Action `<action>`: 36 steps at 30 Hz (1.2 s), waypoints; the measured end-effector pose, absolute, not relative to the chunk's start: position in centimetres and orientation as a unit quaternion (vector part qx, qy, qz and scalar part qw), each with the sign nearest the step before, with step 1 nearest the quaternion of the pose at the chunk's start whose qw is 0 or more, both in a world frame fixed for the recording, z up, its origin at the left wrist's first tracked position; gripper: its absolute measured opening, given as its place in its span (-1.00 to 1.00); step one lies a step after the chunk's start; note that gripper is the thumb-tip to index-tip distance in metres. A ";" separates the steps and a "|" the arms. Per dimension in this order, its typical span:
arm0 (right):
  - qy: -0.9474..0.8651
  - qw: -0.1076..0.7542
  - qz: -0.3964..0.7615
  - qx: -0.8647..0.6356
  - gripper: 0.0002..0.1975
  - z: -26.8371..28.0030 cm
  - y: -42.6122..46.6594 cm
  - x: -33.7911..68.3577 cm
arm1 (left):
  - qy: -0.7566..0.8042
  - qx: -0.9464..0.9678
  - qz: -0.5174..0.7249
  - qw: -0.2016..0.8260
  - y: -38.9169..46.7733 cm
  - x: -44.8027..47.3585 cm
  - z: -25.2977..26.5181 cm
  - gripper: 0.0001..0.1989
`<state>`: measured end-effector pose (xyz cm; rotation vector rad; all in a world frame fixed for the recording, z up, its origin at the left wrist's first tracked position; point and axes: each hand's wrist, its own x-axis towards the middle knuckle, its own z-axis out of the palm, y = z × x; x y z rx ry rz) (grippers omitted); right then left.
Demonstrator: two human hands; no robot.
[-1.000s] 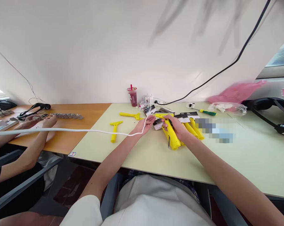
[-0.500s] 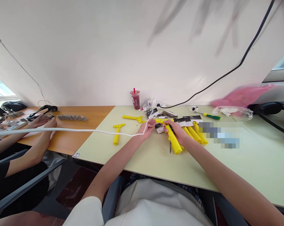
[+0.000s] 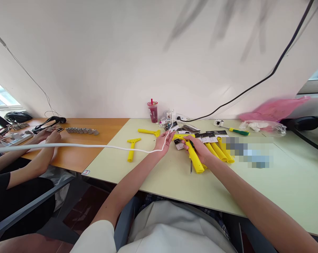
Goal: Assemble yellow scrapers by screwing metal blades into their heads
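Note:
Near the middle of the table, my right hand (image 3: 197,147) is closed around a yellow scraper (image 3: 193,156), whose hollow handle points toward me. A screwdriver (image 3: 191,167) is tucked in that same hand, its dark green handle mostly hidden and its metal shaft sticking out below. My left hand (image 3: 163,142) has its fingers pinched together at the left end of the scraper's wide head; anything small between the fingertips is hidden. Several more yellow scrapers (image 3: 219,151) lie side by side at the right, under black-and-white cards (image 3: 217,133). Two loose ones, an upright-lying scraper (image 3: 131,151) and a sideways one (image 3: 148,131), rest at the left.
A white cable (image 3: 95,146) crosses in front of my left hand. Against the wall stand a red drink cup (image 3: 153,112) and a power strip (image 3: 172,115). Another screwdriver (image 3: 238,131), plastic bags (image 3: 275,109) and a black headset (image 3: 306,130) lie right. A co-worker's hands (image 3: 49,135) are left.
My left fingers have shifted slightly at the scraper head, with the hand a little more raised. The right hand keeps its hold. The whole view has moved slightly.

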<state>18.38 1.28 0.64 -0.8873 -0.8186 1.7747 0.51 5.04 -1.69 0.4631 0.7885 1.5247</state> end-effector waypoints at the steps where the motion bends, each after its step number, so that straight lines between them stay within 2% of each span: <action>1: -0.335 0.478 0.727 -0.361 -0.87 0.6 1.3 18.4 | 0.343 0.202 0.668 0.629 5.0 0.5 -1.6 -0.79; 5: -0.336 0.477 0.728 -0.360 -0.85 0.5 1.4 18.3 | 0.341 0.207 0.671 0.625 4.7 0.3 -1.4 -0.90; 9: -0.337 0.477 0.723 -0.368 -0.84 0.5 1.3 18.3 | 0.386 0.240 0.646 0.613 4.7 0.0 -1.7 -0.90; 15: -0.334 0.467 0.717 -0.396 -0.88 0.7 1.1 18.2 | 0.443 0.325 0.609 0.572 4.8 -0.2 -2.5 -0.60; 20: -0.337 0.474 0.708 -0.401 -0.83 0.3 1.4 18.1 | 0.455 0.354 0.610 0.543 5.0 -0.3 -2.4 -0.51; 30: -0.366 0.463 0.709 -0.386 -0.84 -0.1 1.1 17.7 | 0.409 0.490 0.596 0.486 4.5 0.4 -2.2 -0.62; 36: -0.371 0.468 0.707 -0.380 -0.89 -0.2 1.0 17.7 | 0.399 0.491 0.585 0.507 4.3 0.4 -1.9 -0.67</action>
